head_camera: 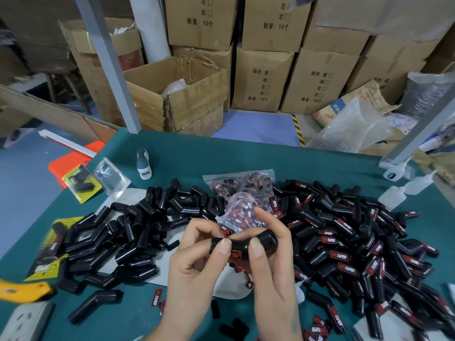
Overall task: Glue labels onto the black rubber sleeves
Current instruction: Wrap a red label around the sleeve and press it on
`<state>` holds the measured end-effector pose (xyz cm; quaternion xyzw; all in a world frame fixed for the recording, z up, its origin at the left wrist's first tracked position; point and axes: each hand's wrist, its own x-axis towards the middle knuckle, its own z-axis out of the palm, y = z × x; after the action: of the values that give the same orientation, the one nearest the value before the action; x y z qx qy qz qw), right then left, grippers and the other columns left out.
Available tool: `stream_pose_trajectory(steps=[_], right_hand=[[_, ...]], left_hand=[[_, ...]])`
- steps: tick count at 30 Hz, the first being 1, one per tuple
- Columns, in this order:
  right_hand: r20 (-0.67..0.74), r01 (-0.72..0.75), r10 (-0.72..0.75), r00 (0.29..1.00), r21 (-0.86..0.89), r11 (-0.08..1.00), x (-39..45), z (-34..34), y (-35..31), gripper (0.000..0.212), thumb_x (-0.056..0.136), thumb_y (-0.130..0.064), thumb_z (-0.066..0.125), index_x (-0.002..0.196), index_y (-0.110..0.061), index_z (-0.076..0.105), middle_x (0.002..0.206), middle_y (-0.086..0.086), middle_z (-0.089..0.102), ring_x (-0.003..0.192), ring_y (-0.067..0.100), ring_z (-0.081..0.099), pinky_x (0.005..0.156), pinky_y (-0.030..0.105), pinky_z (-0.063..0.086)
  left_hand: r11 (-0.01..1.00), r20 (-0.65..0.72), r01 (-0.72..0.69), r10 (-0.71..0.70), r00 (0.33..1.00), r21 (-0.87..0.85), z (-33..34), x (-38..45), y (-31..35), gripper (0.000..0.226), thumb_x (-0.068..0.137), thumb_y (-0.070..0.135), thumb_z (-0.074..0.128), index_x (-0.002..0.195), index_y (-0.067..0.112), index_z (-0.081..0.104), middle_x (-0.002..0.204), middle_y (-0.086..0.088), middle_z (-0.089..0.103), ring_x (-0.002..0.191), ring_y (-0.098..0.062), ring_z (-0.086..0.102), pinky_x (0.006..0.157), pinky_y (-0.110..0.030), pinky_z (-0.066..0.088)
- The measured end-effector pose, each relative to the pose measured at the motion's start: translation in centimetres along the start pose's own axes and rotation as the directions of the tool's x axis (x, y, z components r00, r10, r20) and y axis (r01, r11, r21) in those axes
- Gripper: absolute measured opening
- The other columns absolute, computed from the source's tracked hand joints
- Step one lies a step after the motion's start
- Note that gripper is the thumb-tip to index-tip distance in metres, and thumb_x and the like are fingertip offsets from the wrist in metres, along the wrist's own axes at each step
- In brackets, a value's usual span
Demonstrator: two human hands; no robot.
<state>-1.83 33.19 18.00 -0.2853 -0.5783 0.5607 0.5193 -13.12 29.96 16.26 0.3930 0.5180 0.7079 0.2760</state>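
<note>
Both hands hold one black rubber sleeve (242, 244) over the middle of the green table (221, 153). My left hand (197, 262) grips its left end, thumb on top. My right hand (273, 262) grips its right part, thumb pressing near a red and black label (235, 254) on the sleeve. A heap of plain black sleeves (128, 237) lies to the left. To the right lies a heap of labelled sleeves (357, 249). Clear bags of labels (242, 190) sit just beyond my hands. Loose labels (317, 328) lie near the front edge.
Glue bottles (403, 190) stand at the right edge, and a grey-white bottle (143, 163) at the back left. Packaged sleeves on yellow cards (82, 184) lie left. A power strip (27, 321) and a yellow tool (22, 291) sit front left. Cardboard boxes (261, 80) line the floor behind.
</note>
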Motion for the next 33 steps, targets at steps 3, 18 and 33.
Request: stream_pose_trajectory(steps=[3,18,33], right_hand=[[0.027,-0.036,0.034,0.999,0.071,0.997,0.1,0.3,-0.1,0.047,0.09,-0.031,0.068,0.133,-0.046,0.058,0.105,0.007,0.07,0.095,0.016,0.069,0.085,0.025,0.056],[-0.032,0.022,-0.019,0.999,0.121,0.992,-0.1,0.8,0.0,0.046,0.091,-0.014,0.07,0.124,-0.045,0.062,0.095,0.008,0.068,0.089,0.016,0.066,0.081,0.025,0.056],[-0.051,0.057,-0.051,0.997,0.123,0.991,-0.3,0.3,-0.2,0.043,0.094,-0.022,0.063,0.134,-0.036,0.058,0.106,0.008,0.068,0.098,0.019,0.067,0.091,0.028,0.054]], left_hand=[[1.0,-0.007,0.015,-0.015,1.0,-0.02,0.0,0.0,0.0,0.036,0.091,0.033,0.068,0.06,0.013,0.066,0.093,0.007,0.056,0.083,-0.022,0.059,0.067,-0.026,0.046],[0.997,-0.025,-0.063,0.064,0.998,0.047,0.3,-0.5,0.3,0.055,0.098,0.059,0.064,0.058,0.021,0.057,0.092,0.011,0.056,0.078,-0.013,0.052,0.067,-0.022,0.04],[0.987,0.11,-0.139,0.13,0.985,0.085,0.7,-0.7,0.8,0.01,0.091,0.029,0.066,0.089,0.036,0.073,0.103,0.007,0.053,0.088,-0.02,0.052,0.072,-0.028,0.045]])
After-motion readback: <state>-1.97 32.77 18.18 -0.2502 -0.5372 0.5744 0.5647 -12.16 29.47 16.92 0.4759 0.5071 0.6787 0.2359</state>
